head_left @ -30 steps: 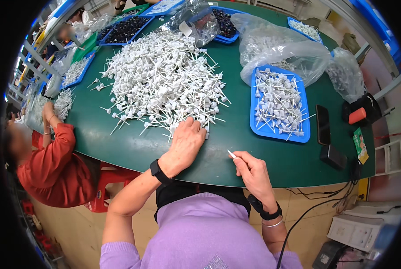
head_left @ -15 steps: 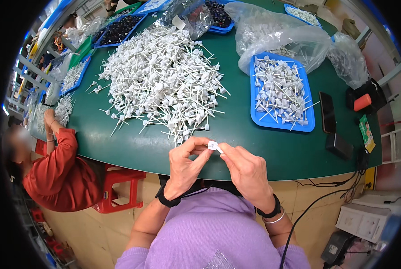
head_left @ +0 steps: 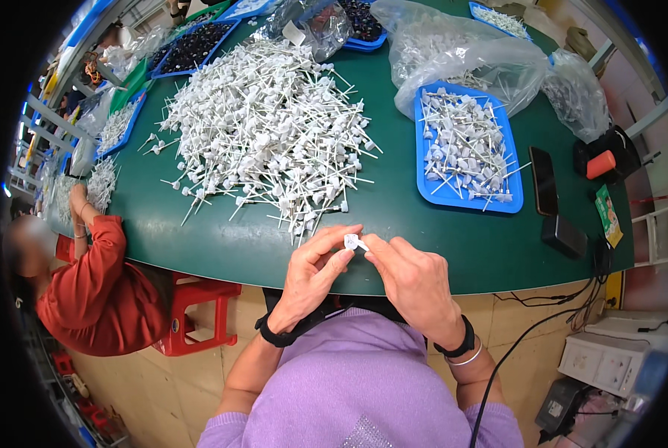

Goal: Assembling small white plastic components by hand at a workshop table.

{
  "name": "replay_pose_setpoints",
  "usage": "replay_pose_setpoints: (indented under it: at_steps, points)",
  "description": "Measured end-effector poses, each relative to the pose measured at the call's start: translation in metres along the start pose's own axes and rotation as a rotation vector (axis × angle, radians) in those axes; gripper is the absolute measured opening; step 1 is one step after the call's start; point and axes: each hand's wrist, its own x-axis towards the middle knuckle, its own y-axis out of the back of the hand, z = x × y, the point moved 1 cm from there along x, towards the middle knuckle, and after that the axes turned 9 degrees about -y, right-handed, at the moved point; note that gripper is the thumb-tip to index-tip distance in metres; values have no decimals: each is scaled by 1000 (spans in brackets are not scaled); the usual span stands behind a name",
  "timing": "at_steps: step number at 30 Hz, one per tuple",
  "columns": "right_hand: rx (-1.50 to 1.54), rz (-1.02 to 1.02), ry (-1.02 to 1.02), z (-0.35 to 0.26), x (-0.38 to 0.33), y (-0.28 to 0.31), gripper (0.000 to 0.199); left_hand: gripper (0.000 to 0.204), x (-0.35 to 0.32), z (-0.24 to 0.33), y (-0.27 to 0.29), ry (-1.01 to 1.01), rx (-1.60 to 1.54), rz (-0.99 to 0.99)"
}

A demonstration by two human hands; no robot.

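A small white plastic piece [head_left: 351, 242] with a blocky head and a short stem is between my hands, above the near edge of the green table. My left hand [head_left: 311, 270] pinches its head between thumb and fingers. On the other side, the fingertips of my right hand [head_left: 416, 284] close on the stem end. Just beyond my hands spreads a big pile of white pieces [head_left: 263, 134] with similar heads and thin stems. A blue tray [head_left: 428, 193] to the right of the pile holds more of them.
Clear plastic bags [head_left: 491, 63] lie behind the tray. A phone [head_left: 544, 183] and a black box [head_left: 565, 237] rest on the right of the green table [head_left: 237, 250]. At left, a co-worker in a red top [head_left: 99, 291] sits beside a red stool [head_left: 207, 306]. Trays of dark pieces [head_left: 200, 48] stand farther back.
The white piece has turned a little in my fingers, and its head faces me differently. My left fingers have shifted slightly around it. Both hands stay in nearly the same place.
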Motion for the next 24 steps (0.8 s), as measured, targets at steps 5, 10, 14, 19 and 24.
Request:
replay_pose_setpoints:
  at_steps: [5,10,14,19,24]
  points:
    - [-25,11,-4,0,-1,-6,18,30,-5,-10,-5,52,-168,124]
    - [1,-10,-32,0,-3,-7,24,27,-5,-13,-4,-12,-130,120]
    - [-42,-13,-15,0,-3,-6,22,26,-6,-15,-6,-55,-106,130]
    - [-33,-43,-26,1,-4,-5,25,25,-6,-13,-7,-21,-107,157]
    - [-58,-112,-74,0,-7,-6,30,24,-6,-16,-8,-82,-76,157]
